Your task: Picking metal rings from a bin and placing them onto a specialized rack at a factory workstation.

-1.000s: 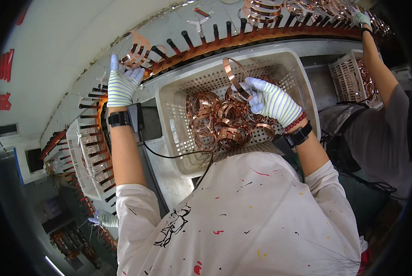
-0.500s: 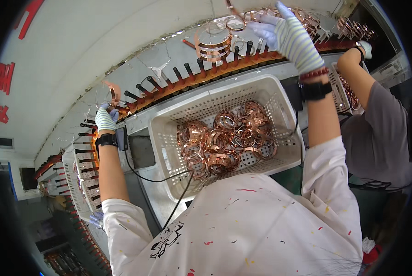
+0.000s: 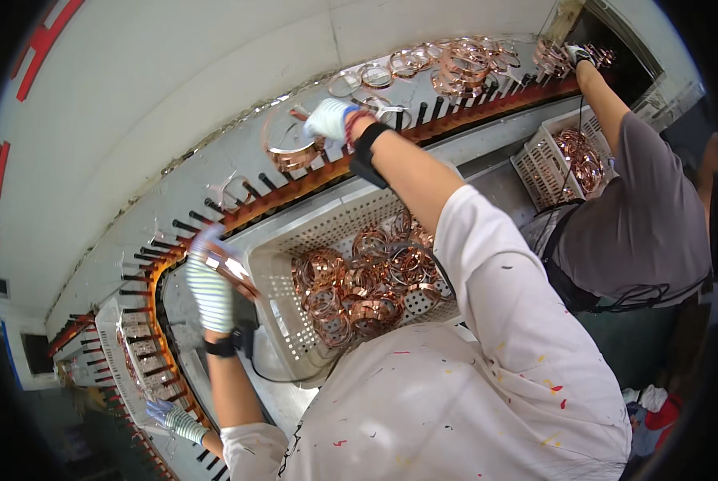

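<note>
A copper-coloured band (image 3: 234, 271) lies across the left hand (image 3: 211, 293), just beyond the basket's left rim; its fingers appear closed around it, though blur hides the exact grip. The right hand (image 3: 331, 120) is beside a group of copper rings (image 3: 293, 160) on the track; whether it pinches one or merely touches, I cannot tell.

The band looks thin, light and springy, probably slick under a glove and easily bent or scratched; the edges seem the best place to hold it, between thumb and fingers, without squeezing.

Below sits a perforated pale basket (image 3: 319, 228) of tangled loose rings (image 3: 367, 301), likely to snag one another. Black-tipped posts (image 3: 266, 181) line the orange track, standing in the way of low reaches. Behind runs a grey surface (image 3: 214, 172). A black cable (image 3: 291, 380) loops from the left wrist across the basket's near edge. To the right, a co-worker in grey (image 3: 647, 192) stands near another basket (image 3: 539, 164).
</note>
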Motion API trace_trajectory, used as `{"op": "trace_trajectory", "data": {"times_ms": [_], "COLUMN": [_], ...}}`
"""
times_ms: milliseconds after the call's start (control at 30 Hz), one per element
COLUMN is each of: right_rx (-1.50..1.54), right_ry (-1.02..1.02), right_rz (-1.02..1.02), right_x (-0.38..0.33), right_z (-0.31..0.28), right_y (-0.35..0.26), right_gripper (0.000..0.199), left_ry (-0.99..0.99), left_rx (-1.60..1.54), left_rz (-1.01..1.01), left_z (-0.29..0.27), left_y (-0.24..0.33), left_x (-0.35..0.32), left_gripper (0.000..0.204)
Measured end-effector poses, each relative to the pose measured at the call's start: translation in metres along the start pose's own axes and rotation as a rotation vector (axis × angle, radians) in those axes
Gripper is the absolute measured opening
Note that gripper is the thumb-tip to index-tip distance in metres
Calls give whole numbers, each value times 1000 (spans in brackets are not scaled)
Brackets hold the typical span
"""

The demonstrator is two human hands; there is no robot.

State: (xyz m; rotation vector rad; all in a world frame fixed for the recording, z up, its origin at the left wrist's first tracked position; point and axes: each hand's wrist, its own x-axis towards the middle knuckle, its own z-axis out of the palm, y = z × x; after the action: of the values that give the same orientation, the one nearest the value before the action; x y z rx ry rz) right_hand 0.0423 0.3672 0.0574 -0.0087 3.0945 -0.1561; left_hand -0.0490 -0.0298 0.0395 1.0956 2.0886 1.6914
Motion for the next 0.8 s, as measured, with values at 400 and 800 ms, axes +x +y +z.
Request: {"op": "trace_trajectory", "data": {"times_ms": [400,800], "right_rx": [871,737], "right_ry": [1364,42], "right_rz": [702,924], "right_x": [-161,-145], "right_z": [-35,6], "right_y": [22,154], "right_gripper": [32,60], "left_ry": [-222,-138], "left_rx": [-29,266], "left_rz": [-473,-8], "left_z": [41,78], "left_y": [-23,6], "left_x": [-86,9], "left_gripper": [59,33]}}
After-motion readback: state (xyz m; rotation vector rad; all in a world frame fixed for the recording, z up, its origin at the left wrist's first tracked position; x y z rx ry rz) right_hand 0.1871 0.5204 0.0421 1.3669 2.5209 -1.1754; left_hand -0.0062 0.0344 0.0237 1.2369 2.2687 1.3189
